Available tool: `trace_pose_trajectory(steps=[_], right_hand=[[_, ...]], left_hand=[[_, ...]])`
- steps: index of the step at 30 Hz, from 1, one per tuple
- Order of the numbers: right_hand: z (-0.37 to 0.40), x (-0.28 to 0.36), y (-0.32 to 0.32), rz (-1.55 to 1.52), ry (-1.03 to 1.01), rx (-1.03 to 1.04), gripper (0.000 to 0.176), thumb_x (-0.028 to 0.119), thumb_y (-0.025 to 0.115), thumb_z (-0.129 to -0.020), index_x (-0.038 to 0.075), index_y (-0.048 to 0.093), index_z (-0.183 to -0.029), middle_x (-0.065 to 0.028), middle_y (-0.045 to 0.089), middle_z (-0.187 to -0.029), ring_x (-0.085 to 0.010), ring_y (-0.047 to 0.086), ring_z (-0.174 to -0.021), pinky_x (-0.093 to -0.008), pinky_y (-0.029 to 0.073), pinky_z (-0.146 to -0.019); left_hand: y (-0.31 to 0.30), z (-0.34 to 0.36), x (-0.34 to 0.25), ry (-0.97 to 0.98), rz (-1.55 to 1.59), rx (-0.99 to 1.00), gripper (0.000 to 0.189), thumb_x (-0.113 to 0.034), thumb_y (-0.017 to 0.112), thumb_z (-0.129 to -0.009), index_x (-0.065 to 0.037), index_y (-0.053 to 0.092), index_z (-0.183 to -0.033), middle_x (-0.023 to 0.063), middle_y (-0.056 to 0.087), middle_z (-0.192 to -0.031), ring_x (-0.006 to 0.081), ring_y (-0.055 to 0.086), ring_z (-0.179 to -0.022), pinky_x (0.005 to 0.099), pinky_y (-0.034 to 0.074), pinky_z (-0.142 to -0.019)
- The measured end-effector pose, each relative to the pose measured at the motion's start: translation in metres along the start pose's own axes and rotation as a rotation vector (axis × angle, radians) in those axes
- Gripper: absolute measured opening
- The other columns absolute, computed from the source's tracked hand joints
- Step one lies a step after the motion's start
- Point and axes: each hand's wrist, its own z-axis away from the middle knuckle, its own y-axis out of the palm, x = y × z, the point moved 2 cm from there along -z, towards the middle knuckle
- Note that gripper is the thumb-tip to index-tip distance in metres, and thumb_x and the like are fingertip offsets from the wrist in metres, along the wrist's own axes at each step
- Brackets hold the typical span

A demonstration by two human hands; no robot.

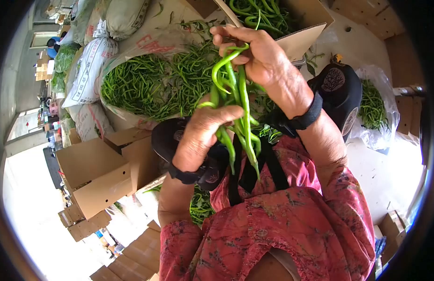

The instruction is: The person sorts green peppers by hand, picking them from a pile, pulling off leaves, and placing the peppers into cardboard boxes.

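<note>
A bunch of long green chili peppers (245,112) hangs between my two hands, above my lap. My left hand (203,131) is closed round the middle of the bunch, its thumb lying across the peppers and several tips sticking out below. Higher up, my right hand (259,56) has its fingers curled on the upper ends, where one curved pepper loops out. Behind the hands, a large clear plastic bag (153,49) lies on its side with many loose chili peppers (137,84) spilling from its mouth.
A cardboard box (303,40) holding more peppers stands beyond my right hand. An open cardboard box (97,168) is at the left. Full white sacks (88,70) line the back left. At the right lies another bag of peppers (374,105). A person in blue (52,49) is far left.
</note>
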Motion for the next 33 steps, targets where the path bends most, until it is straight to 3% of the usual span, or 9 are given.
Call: trace_pose_trajectory(steps=[7,10,14,17,19,21,22,27,33], right_hand=[[0.012,-0.016,0.013,0.131,-0.125,-0.043,0.027,0.015,0.050,-0.096,-0.004,0.060,-0.112,-0.0170,0.060,-0.112,-0.0222,0.062,-0.087,-0.0308,0.052,-0.074],[0.022,0.000,0.008,0.524,-0.367,0.140,0.046,0.033,0.047,-0.099,-0.002,0.050,-0.129,-0.0157,0.054,-0.125,-0.0252,0.049,-0.116,-0.0332,0.042,-0.092],[0.052,0.031,0.030,0.282,-0.159,-0.023,0.031,0.016,0.043,-0.100,-0.001,0.053,-0.125,-0.0142,0.060,-0.118,-0.0165,0.062,-0.085,-0.0186,0.045,-0.059],[0.054,0.049,0.042,-0.006,-0.167,-0.336,0.028,0.007,0.059,-0.092,-0.003,0.057,-0.117,-0.0184,0.063,-0.114,-0.0292,0.065,-0.096,-0.0410,0.053,-0.087],[0.046,0.060,-0.020,-0.214,-0.212,0.028,0.029,0.004,0.056,-0.092,0.004,0.056,-0.121,-0.0190,0.064,-0.114,-0.0327,0.065,-0.093,-0.0429,0.053,-0.085],[0.046,0.065,-0.030,0.047,-0.160,0.465,0.030,0.020,0.044,-0.101,-0.001,0.054,-0.118,-0.0071,0.063,-0.099,-0.0068,0.050,-0.064,-0.0169,0.033,-0.049],[0.058,0.057,-0.020,0.258,-0.195,0.314,0.028,0.021,0.043,-0.101,0.000,0.056,-0.115,-0.0020,0.060,-0.088,-0.0039,0.034,-0.053,-0.0193,0.028,-0.046],[0.085,-0.027,-0.015,0.938,0.091,0.132,0.071,0.054,0.051,-0.094,-0.001,0.043,-0.137,-0.0177,0.056,-0.127,-0.0250,0.052,-0.120,-0.0340,0.041,-0.102],[0.086,-0.072,-0.028,0.714,-0.023,0.049,0.066,0.042,0.056,-0.096,-0.001,0.036,-0.142,-0.0116,0.055,-0.128,-0.0154,0.050,-0.116,-0.0273,0.039,-0.099]], left_hand=[[0.000,0.005,0.021,0.065,0.163,-0.042,0.051,-0.014,0.075,-0.076,-0.002,0.052,-0.119,0.0098,0.062,-0.090,0.0168,0.061,-0.067,0.0266,0.053,-0.058],[-0.005,0.010,0.010,0.093,0.073,-0.114,0.057,-0.014,0.075,-0.074,-0.001,0.051,-0.123,0.0098,0.062,-0.089,0.0184,0.063,-0.071,0.0289,0.055,-0.062],[-0.009,0.018,-0.002,0.086,-0.073,-0.059,0.056,-0.007,0.077,-0.072,-0.001,0.055,-0.123,0.0029,0.064,-0.094,0.0127,0.062,-0.081,0.0275,0.052,-0.073],[-0.009,0.018,-0.008,0.114,-0.191,-0.025,0.059,-0.008,0.078,-0.072,-0.001,0.054,-0.126,0.0025,0.064,-0.097,0.0125,0.062,-0.082,0.0266,0.052,-0.070],[-0.010,0.019,-0.009,0.180,-0.189,-0.064,0.059,-0.007,0.078,-0.073,0.000,0.053,-0.127,0.0024,0.064,-0.097,0.0125,0.063,-0.083,0.0264,0.053,-0.069],[-0.012,0.022,-0.012,0.209,-0.136,-0.105,0.057,-0.004,0.076,-0.074,0.000,0.054,-0.126,0.0026,0.064,-0.097,0.0128,0.063,-0.082,0.0269,0.054,-0.070],[-0.013,0.022,-0.015,0.214,-0.138,-0.108,0.057,-0.004,0.076,-0.074,0.000,0.054,-0.126,0.0026,0.064,-0.097,0.0128,0.063,-0.082,0.0269,0.054,-0.070],[-0.005,0.015,-0.019,0.219,-0.231,-0.149,0.053,-0.008,0.078,-0.078,-0.001,0.054,-0.124,0.0035,0.065,-0.099,0.0126,0.063,-0.082,0.0274,0.054,-0.071],[-0.010,0.022,-0.013,0.250,-0.338,-0.240,0.057,-0.013,0.073,-0.084,-0.002,0.047,-0.134,0.0055,0.063,-0.110,0.0094,0.059,-0.083,0.0243,0.050,-0.071]])
